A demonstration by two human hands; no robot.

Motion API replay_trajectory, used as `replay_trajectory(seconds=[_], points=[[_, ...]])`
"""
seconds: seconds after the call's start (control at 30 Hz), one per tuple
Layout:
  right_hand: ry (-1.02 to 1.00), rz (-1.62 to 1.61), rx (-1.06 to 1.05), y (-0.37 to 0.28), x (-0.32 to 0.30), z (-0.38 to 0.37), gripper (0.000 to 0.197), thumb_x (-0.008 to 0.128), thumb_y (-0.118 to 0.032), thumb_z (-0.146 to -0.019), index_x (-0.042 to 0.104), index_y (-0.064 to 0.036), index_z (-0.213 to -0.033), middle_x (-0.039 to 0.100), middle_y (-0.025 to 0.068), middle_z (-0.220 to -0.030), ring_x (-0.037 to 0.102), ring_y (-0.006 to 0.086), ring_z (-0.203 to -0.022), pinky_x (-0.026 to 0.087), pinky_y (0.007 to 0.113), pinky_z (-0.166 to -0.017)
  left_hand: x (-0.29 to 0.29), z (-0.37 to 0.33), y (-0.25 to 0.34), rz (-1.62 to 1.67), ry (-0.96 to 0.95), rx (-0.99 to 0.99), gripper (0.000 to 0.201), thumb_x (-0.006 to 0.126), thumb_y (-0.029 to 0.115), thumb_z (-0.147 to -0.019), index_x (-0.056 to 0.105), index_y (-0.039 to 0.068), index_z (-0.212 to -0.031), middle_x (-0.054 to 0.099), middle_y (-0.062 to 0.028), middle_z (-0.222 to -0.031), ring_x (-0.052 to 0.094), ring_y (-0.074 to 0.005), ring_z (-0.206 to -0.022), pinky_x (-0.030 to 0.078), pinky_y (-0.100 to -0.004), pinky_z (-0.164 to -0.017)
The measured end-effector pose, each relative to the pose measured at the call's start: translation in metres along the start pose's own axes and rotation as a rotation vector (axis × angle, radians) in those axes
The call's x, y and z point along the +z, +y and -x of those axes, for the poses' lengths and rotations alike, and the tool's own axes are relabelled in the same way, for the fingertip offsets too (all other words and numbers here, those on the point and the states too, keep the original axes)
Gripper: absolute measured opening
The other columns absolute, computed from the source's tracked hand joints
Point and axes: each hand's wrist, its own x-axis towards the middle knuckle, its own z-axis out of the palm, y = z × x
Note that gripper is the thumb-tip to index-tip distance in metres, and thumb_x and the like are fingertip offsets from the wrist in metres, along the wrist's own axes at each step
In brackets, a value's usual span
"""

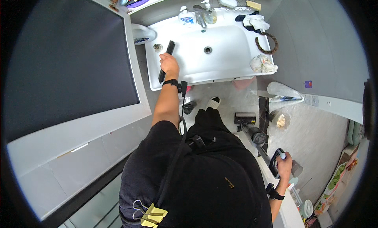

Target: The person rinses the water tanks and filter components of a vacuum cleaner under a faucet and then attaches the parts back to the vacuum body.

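Observation:
My left hand (169,65) is closed around the middle of a long black bar with a brush-like edge (171,47). Its exact kind is unclear. The bar slants over the left rim of a white washbasin (185,76). Low on the right, my right hand (285,166) grips the looped handle of a grey and black cordless stick vacuum cleaner (258,136). The vacuum's tube slopes away from me, and its dark floor head (245,118) rests on the floor near the doorway. My right fingers are partly hidden by the handle.
At the basin's back stand a white pump bottle (187,18), a tap (200,18) and a clear pump bottle (210,16). Cloths (256,21), a brown braided ring (273,45) and a crumpled bag (262,64) lie along its right side. A lined bin (280,121) stands beyond the vacuum.

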Motion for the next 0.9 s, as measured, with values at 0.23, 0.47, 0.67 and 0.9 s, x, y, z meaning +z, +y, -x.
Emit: replay_trajectory(seconds=[0.23, 0.47, 0.67, 0.9], points=[[0.079, 0.122, -0.126, 0.013, 0.004, 0.003, 0.016, 0.066, -0.010, -0.084, 0.063, 0.0017, -0.095, 0.057, 0.0045, -0.067, 0.054, 0.0129, -0.055, 0.044, 0.033, -0.049, 0.046, -0.034, -0.013, -0.085, -0.208, -0.014, 0.023, 0.056, 0.016, -0.100, 0.067, 0.000, -0.112, 0.064, -0.0138, -0.114, 0.073, -0.0273, -0.096, 0.062, -0.0344, -0.077], [0.037, 0.073, -0.008, 0.004, 0.003, 0.007, 0.021, 0.065, -0.009, -0.083, 0.063, 0.0025, -0.100, 0.062, 0.0141, -0.075, 0.059, 0.0230, -0.067, 0.050, 0.038, -0.066, 0.060, -0.017, -0.030, -0.025, -0.158, 0.004, 0.018, 0.056, 0.015, -0.099, 0.063, 0.005, -0.111, 0.061, -0.0140, -0.116, 0.066, -0.0298, -0.107, 0.059, -0.0419, -0.084], [0.052, 0.129, 0.018, -0.012, 0.000, 0.012, 0.021, 0.066, -0.009, -0.083, 0.063, 0.0024, -0.099, 0.063, 0.0151, -0.075, 0.061, 0.0245, -0.070, 0.050, 0.038, -0.068, 0.056, 0.008, -0.034, 0.045, -0.080, 0.066, 0.020, 0.055, 0.015, -0.096, 0.058, 0.005, -0.113, 0.057, -0.0167, -0.119, 0.058, -0.0349, -0.114, 0.049, -0.0501, -0.094], [0.083, 0.073, 0.003, -0.009, 0.001, 0.022, 0.026, 0.069, -0.013, -0.081, 0.065, 0.0014, -0.102, 0.066, 0.0165, -0.078, 0.062, 0.0245, -0.070, 0.051, 0.038, -0.069, 0.053, 0.021, -0.012, 0.040, 0.089, 0.194, 0.037, 0.069, 0.027, -0.083, 0.055, 0.006, -0.110, 0.056, -0.0165, -0.117, 0.057, -0.0356, -0.113, 0.045, -0.0488, -0.097]])
